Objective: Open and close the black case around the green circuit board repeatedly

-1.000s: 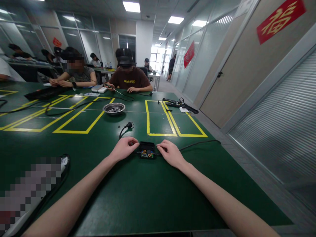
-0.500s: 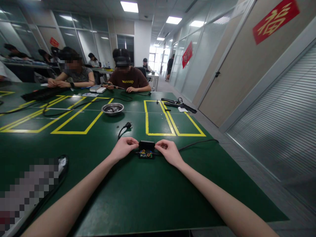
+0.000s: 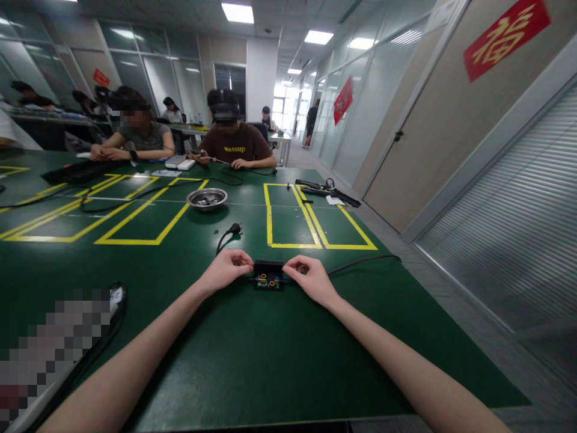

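Between my hands, a black plastic cover [image 3: 268,266] is tilted up at the far side of a small black case. Inside the case a circuit board [image 3: 269,281] shows, with copper-coloured ring coils and yellow parts. My left hand [image 3: 229,267] pinches the cover's left end between thumb and fingers. At its right end my right hand [image 3: 306,273] pinches the same cover. Black cable runs out from both sides of the case. A power plug [image 3: 235,229] on its cord lies just beyond my left hand, and the other cable [image 3: 365,261] trails right to the table edge.
A metal bowl [image 3: 207,199] of small parts stands beyond the plug. Yellow tape outlines [image 3: 295,246] mark the green table [image 3: 279,361]. Black tools or stands [image 3: 331,193] lie at the far right. Two people sit across, one holding a screwdriver-like tool [image 3: 220,161].
The cover has tipped slightly lower towards the case, its top edge now a little nearer. Both hands keep their pinch and have barely moved.
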Demonstrator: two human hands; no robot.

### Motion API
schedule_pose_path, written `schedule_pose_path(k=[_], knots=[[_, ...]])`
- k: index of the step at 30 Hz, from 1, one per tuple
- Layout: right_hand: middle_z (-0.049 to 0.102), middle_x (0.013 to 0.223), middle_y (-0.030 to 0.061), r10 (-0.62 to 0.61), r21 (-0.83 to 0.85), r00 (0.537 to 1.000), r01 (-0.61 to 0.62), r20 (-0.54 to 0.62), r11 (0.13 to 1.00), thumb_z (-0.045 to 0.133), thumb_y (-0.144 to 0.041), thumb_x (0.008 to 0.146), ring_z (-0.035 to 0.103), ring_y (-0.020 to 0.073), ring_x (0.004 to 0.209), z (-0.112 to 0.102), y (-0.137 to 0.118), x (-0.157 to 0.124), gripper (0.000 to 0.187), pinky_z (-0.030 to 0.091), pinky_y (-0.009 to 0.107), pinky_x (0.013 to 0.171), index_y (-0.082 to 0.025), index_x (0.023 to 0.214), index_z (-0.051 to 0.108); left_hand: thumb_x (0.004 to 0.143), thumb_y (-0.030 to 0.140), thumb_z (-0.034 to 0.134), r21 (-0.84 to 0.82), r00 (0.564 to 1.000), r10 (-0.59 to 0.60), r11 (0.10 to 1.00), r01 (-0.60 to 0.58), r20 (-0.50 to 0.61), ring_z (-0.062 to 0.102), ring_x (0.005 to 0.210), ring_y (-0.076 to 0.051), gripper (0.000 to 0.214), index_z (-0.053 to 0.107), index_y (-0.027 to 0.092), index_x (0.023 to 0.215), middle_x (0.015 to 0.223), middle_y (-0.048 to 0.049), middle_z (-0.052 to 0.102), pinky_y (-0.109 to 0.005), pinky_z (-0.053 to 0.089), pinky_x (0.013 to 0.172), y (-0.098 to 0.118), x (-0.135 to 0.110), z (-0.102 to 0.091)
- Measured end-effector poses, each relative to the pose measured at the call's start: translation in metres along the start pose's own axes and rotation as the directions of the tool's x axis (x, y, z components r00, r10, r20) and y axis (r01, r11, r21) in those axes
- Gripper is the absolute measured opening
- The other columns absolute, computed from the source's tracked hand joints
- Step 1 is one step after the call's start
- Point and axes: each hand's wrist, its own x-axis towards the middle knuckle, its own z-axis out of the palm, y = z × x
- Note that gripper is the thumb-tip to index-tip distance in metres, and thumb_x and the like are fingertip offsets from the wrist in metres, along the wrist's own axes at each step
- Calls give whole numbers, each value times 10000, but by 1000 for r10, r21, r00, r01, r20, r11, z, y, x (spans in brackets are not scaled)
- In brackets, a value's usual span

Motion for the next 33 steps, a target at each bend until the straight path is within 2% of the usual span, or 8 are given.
schedule_pose_path(k=[5, 12, 19, 29, 33], knots=[[698, 702, 32, 19, 1, 1000, -19, 8, 1000, 693, -431, 827, 583, 170, 647, -2, -4, -2, 277, 453, 291, 606, -177, 718, 714, 701, 266, 708, -15, 999, 21, 1000, -20, 42, 623, 690, -150, 124, 700, 153, 752, 720, -8, 697, -273, 487, 689, -2, 1, 0], [700, 691, 28, 11, -30, 1000, -10, 28, 1000, 721, -413, 813, 583, 166, 640, -4, -5, -3, 259, 451, 290, 610, -177, 706, 718, 675, 308, 698, -19, 993, 42, 999, -40, 108, 579, 646, -139, 153, 668, 167, 728, 680, 11, 650, -261, 457, 650, -7, 2, 1], [702, 722, 30, -24, -67, 997, 28, 67, 997, 754, -393, 791, 582, 163, 664, -6, -5, -6, 222, 463, 289, 627, -175, 753, 742, 730, 373, 608, 106, 995, 10, 994, -21, 96, 659, 793, -205, 221, 718, 181, 730, 780, -15, 729, -311, 486, 778, 3, -2, -5], [699, 813, 30, -111, -97, 977, 131, 184, 987, 793, -341, 766, 606, 176, 734, -11, -10, -9, 205, 492, 315, 675, -195, 902, 745, 749, 523, 689, 136, 993, 39, 989, -54, 110, 599, 664, -174, 351, 665, 183, 666, 682, -13, 681, -267, 442, 611, 1, -5, 2], [681, 904, 35, -134, -169, 963, 176, 234, 970, 764, -288, 804, 605, 174, 777, -9, -10, -10, 317, 496, 312, 709, -199, 1104, 716, 737, 532, 712, 157, 990, 67, 984, -86, 122, 582, 672, -166, 357, 649, 181, 721, 704, -5, 668, -261, 434, 624, 1, -4, 5]])
